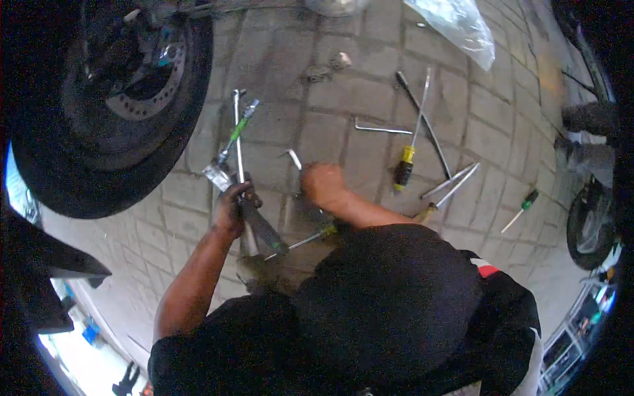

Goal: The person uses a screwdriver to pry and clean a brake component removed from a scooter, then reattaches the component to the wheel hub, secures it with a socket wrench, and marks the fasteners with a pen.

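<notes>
My left hand [232, 210] is closed around a bundle of tools. In the bundle are a long chrome bar [238, 142], a green-banded tool [238, 129] with a silver tip, a silver metal piece [216, 175], and a dark grip [265, 230] pointing down to the right. My right hand [323, 186] is low over the paving, fist-like and slightly blurred. A bent silver rod [294, 159] sticks out beyond its fingers, which hide the rest of it. Just below the hands lies a screwdriver [305, 241] with a yellowish handle, partly covered by my body.
A yellow-and-black screwdriver [404, 168], a dark rod [426, 125], an L-shaped key [383, 129] and pliers-like arms [452, 188] lie to the right. Farther right is a green-handled screwdriver [522, 210]. A motorcycle wheel [188, 132] stands left; a plastic bag [459, 30] lies ahead.
</notes>
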{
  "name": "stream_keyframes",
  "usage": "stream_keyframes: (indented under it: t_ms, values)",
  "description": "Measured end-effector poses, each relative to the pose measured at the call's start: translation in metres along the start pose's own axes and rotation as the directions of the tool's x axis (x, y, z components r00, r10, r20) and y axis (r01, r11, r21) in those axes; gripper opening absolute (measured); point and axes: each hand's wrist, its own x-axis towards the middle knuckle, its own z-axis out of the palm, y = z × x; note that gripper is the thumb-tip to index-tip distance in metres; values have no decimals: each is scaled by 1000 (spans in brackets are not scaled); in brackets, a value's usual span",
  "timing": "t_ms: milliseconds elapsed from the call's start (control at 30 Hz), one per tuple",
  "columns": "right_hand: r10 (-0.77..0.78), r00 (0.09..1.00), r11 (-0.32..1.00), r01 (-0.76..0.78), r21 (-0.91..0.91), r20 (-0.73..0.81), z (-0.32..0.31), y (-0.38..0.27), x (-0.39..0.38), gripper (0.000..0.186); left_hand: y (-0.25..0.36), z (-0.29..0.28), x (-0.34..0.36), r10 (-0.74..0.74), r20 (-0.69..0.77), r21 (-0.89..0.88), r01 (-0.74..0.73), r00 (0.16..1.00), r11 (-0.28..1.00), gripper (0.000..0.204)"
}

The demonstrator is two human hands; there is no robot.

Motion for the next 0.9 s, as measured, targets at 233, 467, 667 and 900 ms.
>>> stream_keyframes:
  t_ms: [233, 467, 667, 900]
  values:
    - [68, 987, 890, -125, 439, 144, -66, 29, -15, 36, 9, 13, -15, -62, 69, 119, 54, 996, 991, 22]
    - [344, 934, 472, -258, 843, 93, -122, 165, -48, 46, -21, 24, -27, -162, 160, 650, 20, 974, 760, 50]
    - [88, 996, 978, -91, -189, -24, -137, 165, -26, 39, -81, 25, -30, -64, 198, 970, -186, 978, 156, 65]
    - [137, 988, 928, -105, -357, 66, -124, 192, -13, 27, -102, 47, -33, -156, 86, 996, -81, 984, 35, 53]
